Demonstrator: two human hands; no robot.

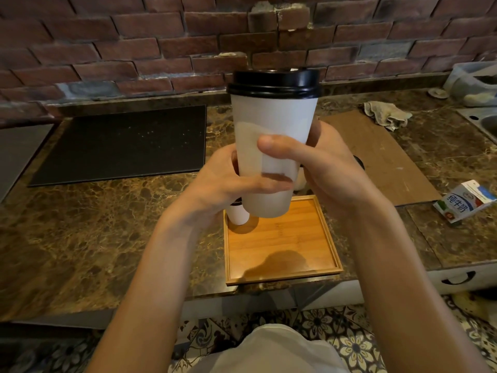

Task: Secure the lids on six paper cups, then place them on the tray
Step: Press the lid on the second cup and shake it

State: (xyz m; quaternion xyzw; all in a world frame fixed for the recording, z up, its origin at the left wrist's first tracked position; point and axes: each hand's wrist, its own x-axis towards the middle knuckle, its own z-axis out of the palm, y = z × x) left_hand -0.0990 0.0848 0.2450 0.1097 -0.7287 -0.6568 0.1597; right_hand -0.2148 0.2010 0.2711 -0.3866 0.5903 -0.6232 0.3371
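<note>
I hold a tall white paper cup [271, 125] with a black lid [274, 82] up in front of me, above the wooden tray [282, 246]. My left hand [223, 181] grips the cup's lower part from the left. My right hand [322, 168] grips it from the right, thumb across the front. A second lidded white cup [238, 214] stands at the tray's far left corner, mostly hidden behind my left hand. Another cup [300, 183] and a black lid edge [359, 161] peek out behind my right hand.
A black mat [121, 144] lies on the marble counter [94, 224] at the left. A brown board [382, 157] with a crumpled cloth [387, 114] lies at the right, a milk carton [462, 203] beyond it. A sink [481, 122] sits far right.
</note>
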